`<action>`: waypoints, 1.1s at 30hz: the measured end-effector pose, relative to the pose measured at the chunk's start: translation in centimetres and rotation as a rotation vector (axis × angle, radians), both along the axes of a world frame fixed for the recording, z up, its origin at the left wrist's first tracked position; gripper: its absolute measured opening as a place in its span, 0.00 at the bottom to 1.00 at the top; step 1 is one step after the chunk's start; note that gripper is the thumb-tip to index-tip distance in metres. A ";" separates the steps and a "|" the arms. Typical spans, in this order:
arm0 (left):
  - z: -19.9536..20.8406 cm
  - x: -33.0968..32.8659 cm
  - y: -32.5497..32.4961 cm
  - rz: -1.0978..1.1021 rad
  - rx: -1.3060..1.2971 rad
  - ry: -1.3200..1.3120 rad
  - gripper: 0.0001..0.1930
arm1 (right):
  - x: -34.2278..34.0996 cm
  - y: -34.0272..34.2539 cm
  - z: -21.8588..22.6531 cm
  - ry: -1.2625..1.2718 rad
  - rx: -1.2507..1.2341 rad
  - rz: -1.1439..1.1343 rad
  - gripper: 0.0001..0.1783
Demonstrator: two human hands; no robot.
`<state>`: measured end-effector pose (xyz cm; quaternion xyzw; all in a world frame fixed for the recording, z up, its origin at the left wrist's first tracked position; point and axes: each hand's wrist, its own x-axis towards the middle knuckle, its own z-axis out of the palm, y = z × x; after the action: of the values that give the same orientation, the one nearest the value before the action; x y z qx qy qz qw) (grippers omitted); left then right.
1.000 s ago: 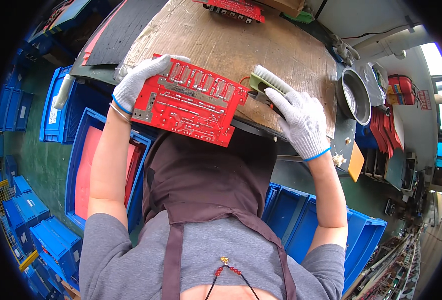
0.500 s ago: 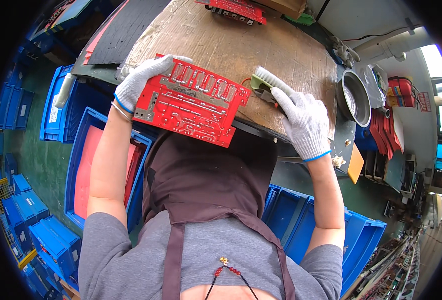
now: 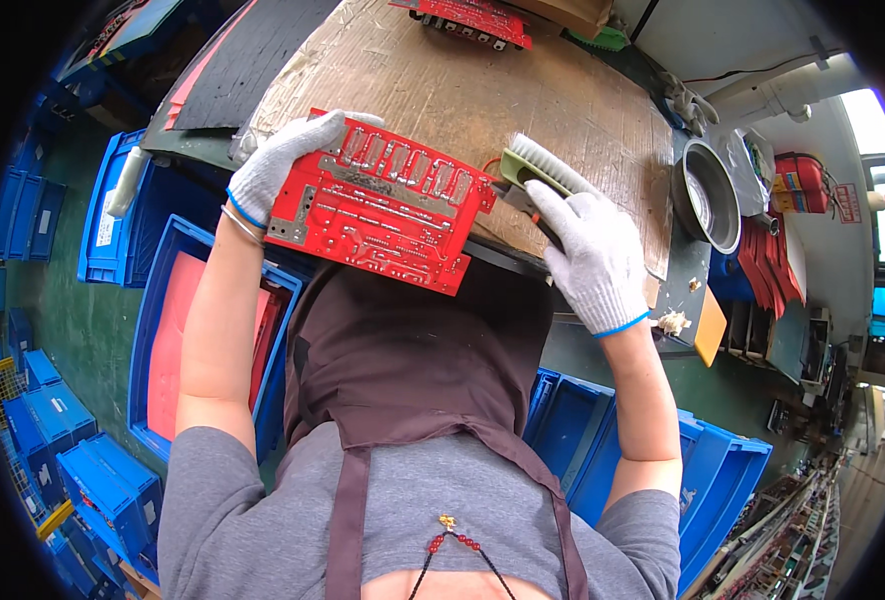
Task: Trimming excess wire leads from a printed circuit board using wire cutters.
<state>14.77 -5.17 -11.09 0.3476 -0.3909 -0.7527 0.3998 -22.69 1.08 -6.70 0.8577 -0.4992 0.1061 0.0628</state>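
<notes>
With gloved fingers, grips red circuit board (image 3: pixel 383 205) in left hand (image 3: pixel 281 160), dark tool (image 3: pixel 525 206) in right hand (image 3: pixel 595 250).
Holds board by upper left corner, solder side up, past dark brown apron (image 3: pixel 413 340) and over near edge of worktop (image 3: pixel 443 95); can't make out every left fingertip. Closes right fingers around tool, with orange on it and tip beside board's right edge; can't tell if touching. Has green-backed brush (image 3: pixel 541 160) with white bristles just beyond right fingers; can't tell if touching glove. Has dark sheet (image 3: pixel 253 65) along left side of worktop, round metal bowl (image 3: pixel 726 205) off to right. At far edge, has second red board (image 3: pixel 463 18) with black parts along near side, near cardboard box (image 3: pixel 568 10).
</notes>
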 end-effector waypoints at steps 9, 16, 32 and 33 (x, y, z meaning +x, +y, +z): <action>0.1 -0.1 0.2 -0.002 -0.011 0.014 0.30 | 0.7 0.7 -0.1 -0.060 0.030 -0.045 0.34; -0.6 0.1 -0.3 0.026 0.025 0.015 0.30 | 0.8 1.0 -1.2 -0.050 -0.013 -0.175 0.34; -0.1 -0.1 0.0 -0.005 -0.010 -0.008 0.30 | 1.2 1.9 -1.2 -0.091 0.065 -0.173 0.35; 0.3 -0.5 0.3 0.022 -0.013 -0.007 0.31 | 1.6 1.9 -1.0 -0.090 0.075 -0.171 0.36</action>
<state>14.26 -4.87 -10.83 0.3518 -0.3935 -0.7443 0.4091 -21.14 3.00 -7.69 0.8079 -0.5766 0.1203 0.0171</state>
